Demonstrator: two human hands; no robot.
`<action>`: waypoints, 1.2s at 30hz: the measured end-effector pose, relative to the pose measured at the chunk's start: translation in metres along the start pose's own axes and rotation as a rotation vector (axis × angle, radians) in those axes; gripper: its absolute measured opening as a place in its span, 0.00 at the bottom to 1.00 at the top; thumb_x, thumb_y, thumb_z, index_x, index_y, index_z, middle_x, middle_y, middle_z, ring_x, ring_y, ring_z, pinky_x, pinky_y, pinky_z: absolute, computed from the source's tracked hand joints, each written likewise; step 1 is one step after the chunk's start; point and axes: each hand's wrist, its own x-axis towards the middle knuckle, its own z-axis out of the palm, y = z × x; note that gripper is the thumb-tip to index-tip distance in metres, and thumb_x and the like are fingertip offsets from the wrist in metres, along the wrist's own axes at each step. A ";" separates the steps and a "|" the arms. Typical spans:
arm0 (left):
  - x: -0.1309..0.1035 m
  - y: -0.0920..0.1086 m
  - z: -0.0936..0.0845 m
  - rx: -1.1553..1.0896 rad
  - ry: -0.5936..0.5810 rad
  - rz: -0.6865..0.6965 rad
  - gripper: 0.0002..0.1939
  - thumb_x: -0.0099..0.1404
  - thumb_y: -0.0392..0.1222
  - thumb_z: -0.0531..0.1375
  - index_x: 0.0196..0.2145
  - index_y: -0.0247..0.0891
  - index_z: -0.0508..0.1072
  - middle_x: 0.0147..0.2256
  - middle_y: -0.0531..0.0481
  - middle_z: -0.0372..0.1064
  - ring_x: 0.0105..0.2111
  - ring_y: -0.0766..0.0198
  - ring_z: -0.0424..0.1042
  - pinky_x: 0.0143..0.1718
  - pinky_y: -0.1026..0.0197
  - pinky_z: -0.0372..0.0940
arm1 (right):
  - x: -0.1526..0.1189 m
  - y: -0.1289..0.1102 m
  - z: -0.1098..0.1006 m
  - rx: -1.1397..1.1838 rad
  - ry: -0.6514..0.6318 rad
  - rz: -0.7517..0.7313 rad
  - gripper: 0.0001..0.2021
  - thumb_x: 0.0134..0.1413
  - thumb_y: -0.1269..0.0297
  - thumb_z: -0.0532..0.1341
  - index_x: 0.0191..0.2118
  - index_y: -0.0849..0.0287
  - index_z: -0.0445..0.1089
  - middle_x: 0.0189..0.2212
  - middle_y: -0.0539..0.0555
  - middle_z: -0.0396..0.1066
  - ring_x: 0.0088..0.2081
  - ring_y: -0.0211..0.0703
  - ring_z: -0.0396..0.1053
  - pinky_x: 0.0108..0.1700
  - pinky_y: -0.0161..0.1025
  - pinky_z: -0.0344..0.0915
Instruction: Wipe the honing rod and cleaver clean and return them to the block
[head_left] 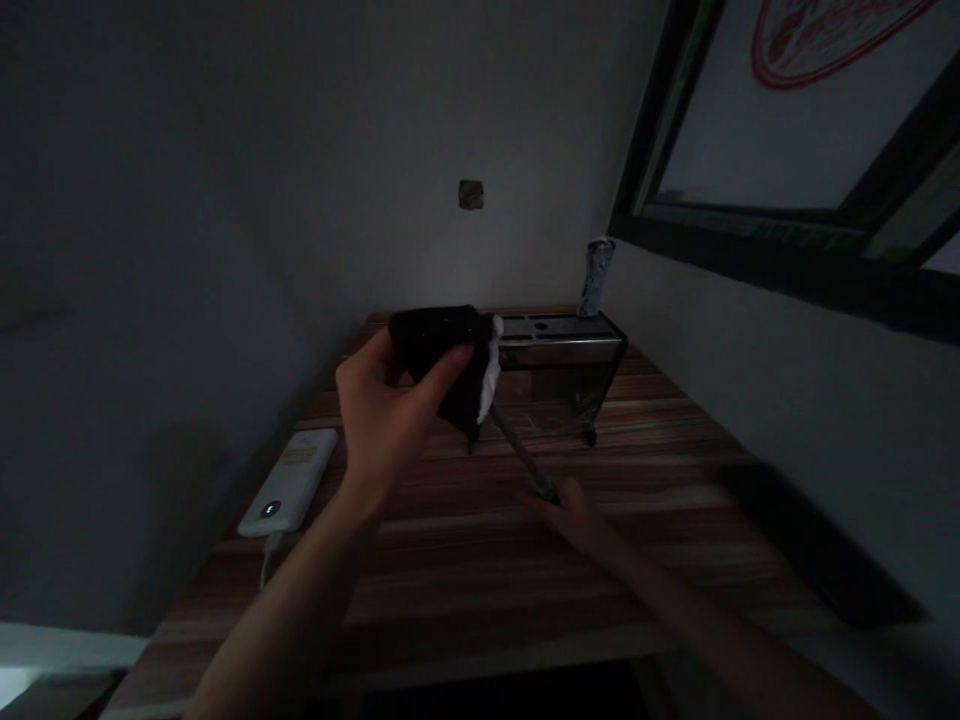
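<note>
My left hand [390, 405] pinches a black cloth-like piece [431, 345] with its thumb across the front, holding it up above the table. White material [490, 375] shows along the right edge of the black piece. Lower and to the right, my right hand [566, 510] is closed around the dark handle end of a thin rod-like tool [517, 442]. The far end of that tool meets the lower right edge of the white material; whether it goes inside is hidden. The dim light hides fine detail.
Behind stands a glass-sided box [562, 385] with a grey patterned object [597, 277] on top. A white power bank [291, 482] with a cable lies left on the striped wooden table [450, 590]. A long dark object [817, 540] is at right, below a framed window [780, 235].
</note>
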 end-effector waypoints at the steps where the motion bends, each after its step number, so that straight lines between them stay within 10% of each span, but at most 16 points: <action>1: 0.000 -0.001 -0.001 -0.004 0.010 -0.006 0.13 0.51 0.47 0.63 0.31 0.37 0.73 0.28 0.53 0.72 0.29 0.65 0.71 0.28 0.66 0.66 | 0.000 0.000 0.000 -0.002 -0.003 -0.002 0.19 0.45 0.50 0.56 0.17 0.58 0.53 0.17 0.45 0.48 0.21 0.32 0.48 0.22 0.32 0.48; 20: -0.007 0.006 0.011 -0.015 -0.142 -0.017 0.14 0.52 0.47 0.63 0.33 0.35 0.72 0.30 0.51 0.72 0.30 0.66 0.71 0.28 0.68 0.64 | 0.000 0.002 0.000 0.034 0.013 -0.015 0.20 0.46 0.50 0.57 0.16 0.58 0.53 0.15 0.45 0.49 0.19 0.31 0.48 0.20 0.32 0.46; 36: -0.039 -0.001 0.041 0.110 -0.499 -0.005 0.14 0.54 0.46 0.61 0.37 0.37 0.70 0.31 0.50 0.73 0.30 0.63 0.71 0.29 0.65 0.63 | -0.002 0.006 0.000 0.162 0.035 0.046 0.16 0.47 0.51 0.56 0.22 0.59 0.59 0.12 0.44 0.52 0.15 0.30 0.48 0.17 0.31 0.45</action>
